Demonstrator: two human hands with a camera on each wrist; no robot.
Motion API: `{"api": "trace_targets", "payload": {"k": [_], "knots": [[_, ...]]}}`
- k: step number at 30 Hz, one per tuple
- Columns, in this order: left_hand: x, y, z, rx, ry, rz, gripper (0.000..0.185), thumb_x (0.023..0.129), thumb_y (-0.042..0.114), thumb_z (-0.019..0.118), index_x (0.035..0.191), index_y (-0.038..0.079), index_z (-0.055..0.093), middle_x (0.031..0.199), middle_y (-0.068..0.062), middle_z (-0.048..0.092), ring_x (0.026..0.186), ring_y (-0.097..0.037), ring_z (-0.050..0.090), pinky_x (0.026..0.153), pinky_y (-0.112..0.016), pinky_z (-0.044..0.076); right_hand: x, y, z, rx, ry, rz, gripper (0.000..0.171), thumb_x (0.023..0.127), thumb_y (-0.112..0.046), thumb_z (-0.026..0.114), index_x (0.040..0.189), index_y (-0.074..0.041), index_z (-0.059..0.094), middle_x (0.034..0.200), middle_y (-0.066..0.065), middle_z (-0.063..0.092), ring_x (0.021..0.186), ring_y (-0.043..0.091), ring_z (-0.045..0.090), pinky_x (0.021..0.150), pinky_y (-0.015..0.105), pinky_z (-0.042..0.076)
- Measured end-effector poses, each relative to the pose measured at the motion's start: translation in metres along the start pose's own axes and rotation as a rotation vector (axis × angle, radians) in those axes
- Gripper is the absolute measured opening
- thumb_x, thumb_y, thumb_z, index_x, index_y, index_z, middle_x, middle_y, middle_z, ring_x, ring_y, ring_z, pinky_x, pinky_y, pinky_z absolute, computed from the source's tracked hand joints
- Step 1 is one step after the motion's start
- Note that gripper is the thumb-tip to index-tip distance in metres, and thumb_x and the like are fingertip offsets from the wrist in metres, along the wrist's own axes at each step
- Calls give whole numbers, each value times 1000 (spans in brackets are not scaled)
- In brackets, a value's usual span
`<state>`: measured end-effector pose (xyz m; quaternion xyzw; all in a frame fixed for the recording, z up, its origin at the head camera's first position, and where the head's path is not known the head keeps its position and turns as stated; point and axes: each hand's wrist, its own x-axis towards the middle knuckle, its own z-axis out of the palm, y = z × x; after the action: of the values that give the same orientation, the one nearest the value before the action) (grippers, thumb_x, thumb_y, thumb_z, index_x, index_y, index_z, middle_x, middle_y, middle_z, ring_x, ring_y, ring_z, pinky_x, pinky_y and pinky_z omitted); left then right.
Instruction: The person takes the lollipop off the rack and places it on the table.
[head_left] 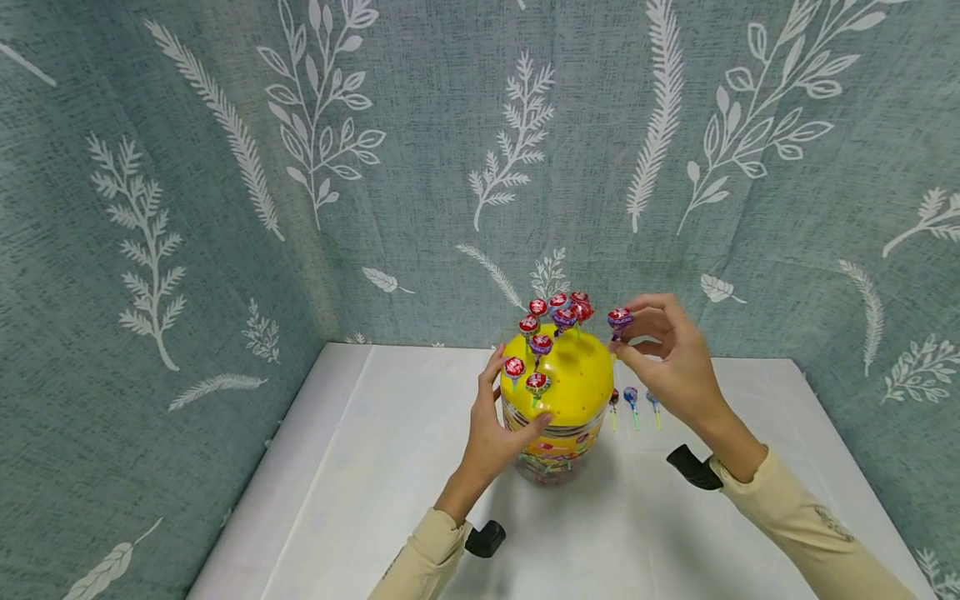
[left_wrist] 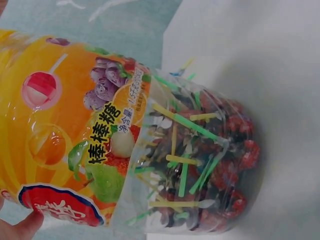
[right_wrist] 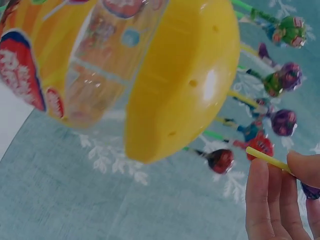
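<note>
Item: clear plastic lollipop jar with yellow perforated dome lid (head_left: 561, 392), frame centre, on white bench (head_left: 375, 500). Left hand (head_left: 491, 433) clasps its side, steadying it. Right hand (head_left: 671, 358) pinches purple-wrapped lollipop (head_left: 619, 317) beside the dome, stick downward toward the holes.

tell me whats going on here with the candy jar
A person is working at a lollipop jar on a white table. The left hand grips the jar's side just under its yellow lid, where several lollipops stand stuck in holes. The right hand pinches a purple lollipop by its stick, beside the lid. Three more lollipops lie on the table behind the jar.
</note>
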<state>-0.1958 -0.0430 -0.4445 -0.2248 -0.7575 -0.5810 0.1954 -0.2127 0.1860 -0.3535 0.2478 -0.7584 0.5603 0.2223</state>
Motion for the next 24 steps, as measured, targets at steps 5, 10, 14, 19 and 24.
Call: {"api": "trace_targets", "payload": {"k": [5,10,14,19,24], "knots": [[0,0,0,2,-7,-8,79,79,23,75,140,2,29,154,-8,22,138,-23,28,101,-56,33,-3,8,-10,-52,10,23,48,77,14,68,119,1,50,94,16,64,79,12,61,67,19,53],[-1,0,-1,-1,-7,-9,79,79,25,76,140,4,29,154,-7,22,138,-23,28,101,-56,33,-5,6,-18,-101,19,51,47,76,17,67,118,5,50,95,20,63,77,12,60,66,17,52],[-1,-1,-1,4,0,2,80,78,23,76,140,4,29,154,-7,23,138,-24,29,100,-56,34,-7,1,-22,-148,17,76,45,76,18,67,116,8,49,92,21,63,76,15,60,64,18,52],[-1,-2,0,3,4,27,80,78,22,76,140,3,29,153,-10,23,139,-25,27,100,-57,34,-12,21,-29,-185,20,93,46,76,15,69,117,6,51,91,20,63,75,13,60,62,16,51],[0,-2,0,6,5,30,80,79,25,76,139,2,30,153,-10,23,139,-25,26,99,-58,35,-18,54,-38,-215,26,119,49,77,8,72,121,-1,53,92,18,65,76,7,59,61,14,50]]}}
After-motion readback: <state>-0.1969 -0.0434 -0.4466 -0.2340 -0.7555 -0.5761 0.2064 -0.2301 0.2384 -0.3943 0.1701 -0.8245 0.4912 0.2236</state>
